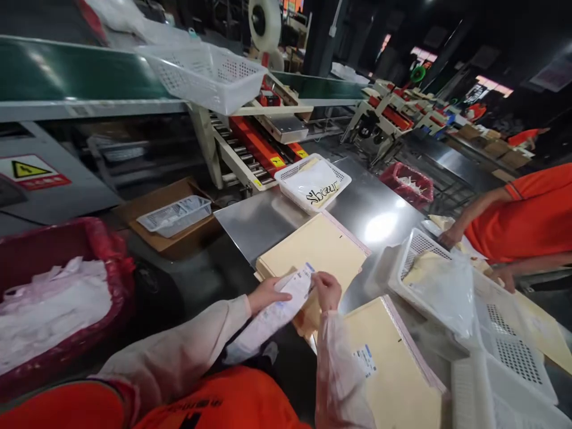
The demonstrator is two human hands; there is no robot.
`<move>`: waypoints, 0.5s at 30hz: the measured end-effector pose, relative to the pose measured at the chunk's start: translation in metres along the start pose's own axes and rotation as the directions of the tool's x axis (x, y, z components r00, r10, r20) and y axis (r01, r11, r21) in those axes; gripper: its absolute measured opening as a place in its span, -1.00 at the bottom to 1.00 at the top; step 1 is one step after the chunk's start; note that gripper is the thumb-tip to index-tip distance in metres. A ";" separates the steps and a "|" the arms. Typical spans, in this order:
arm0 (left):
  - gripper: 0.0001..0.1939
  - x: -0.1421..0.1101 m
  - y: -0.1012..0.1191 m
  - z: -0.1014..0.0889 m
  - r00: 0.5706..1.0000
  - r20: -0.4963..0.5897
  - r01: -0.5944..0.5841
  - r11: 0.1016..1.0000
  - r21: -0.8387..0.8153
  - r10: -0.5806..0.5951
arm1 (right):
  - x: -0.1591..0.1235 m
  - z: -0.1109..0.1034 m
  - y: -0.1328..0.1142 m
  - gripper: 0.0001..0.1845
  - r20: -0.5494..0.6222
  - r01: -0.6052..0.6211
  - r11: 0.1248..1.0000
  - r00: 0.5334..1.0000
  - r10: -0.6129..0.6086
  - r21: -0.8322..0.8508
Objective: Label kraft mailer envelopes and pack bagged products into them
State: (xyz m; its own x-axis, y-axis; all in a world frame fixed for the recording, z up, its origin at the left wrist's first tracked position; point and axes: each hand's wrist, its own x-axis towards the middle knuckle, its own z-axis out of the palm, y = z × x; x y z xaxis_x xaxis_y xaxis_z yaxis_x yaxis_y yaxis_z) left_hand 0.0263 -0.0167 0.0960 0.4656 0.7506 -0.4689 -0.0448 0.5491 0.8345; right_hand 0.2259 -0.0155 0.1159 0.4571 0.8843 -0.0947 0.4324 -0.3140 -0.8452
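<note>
Orange cloth of the worker's own shirt [241, 400] bulges at the near edge, with the pale sleeves [179, 354] reaching forward from it towards the steel table [259, 223]. Between the two hands is a strip of printed labels [279, 310], held above the table's near edge, its upper end over the near part of a stack of buff envelopes [319, 244] and its lower end trailing back towards the lap. Left hand [264, 296] has the thumb pressed on top of the strip and the fingers bent under it, which seems to keep the loose paper flat and steady. Right hand [329, 289] has its fingertips drawn together in a pinch at the strip's far right edge, probably because that is where a label's edge can be caught. I'd say the stack lies square in front so that its top face is within easy reach. Nearer and to the right, partly under the right sleeve, a second pile of envelopes [397, 363] carries a label [365, 360] on its top one. Beyond the first stack, a white basket [290, 190] contains a pale printed pouch [314, 179], perhaps set there to save working room. Over on the right, a co-worker's hand [451, 236] is at another basket [404, 262], while a red-lined bin [107, 286] full of white scraps [58, 298] stands to the left, close enough for dropping waste paper
</note>
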 end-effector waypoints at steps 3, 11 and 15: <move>-0.30 -0.006 -0.015 -0.027 0.984 0.093 0.162 0.980 -0.117 -0.151 | 0.049 0.007 0.002 -0.74 -0.135 -0.019 0.988 0.991 -0.002 -0.152; -0.56 -0.077 -0.054 -0.082 0.962 0.051 0.272 0.955 -0.121 -0.267 | 0.069 -0.015 0.030 0.09 -0.440 -0.226 0.920 0.895 0.067 -0.320; -0.54 -0.084 -0.033 -0.083 0.959 -0.058 0.260 0.941 -0.219 -0.278 | 0.063 -0.033 0.054 -0.31 -0.439 -0.248 0.950 0.887 0.143 -0.191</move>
State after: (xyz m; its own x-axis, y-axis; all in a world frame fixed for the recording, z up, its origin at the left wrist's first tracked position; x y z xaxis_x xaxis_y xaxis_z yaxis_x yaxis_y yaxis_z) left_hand -0.0842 -0.0671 0.0841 0.4074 0.5881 -0.6987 -0.1142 0.7919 0.5999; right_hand 0.3045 0.0119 0.0815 0.8088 0.5876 0.0262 0.4460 -0.5837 -0.6786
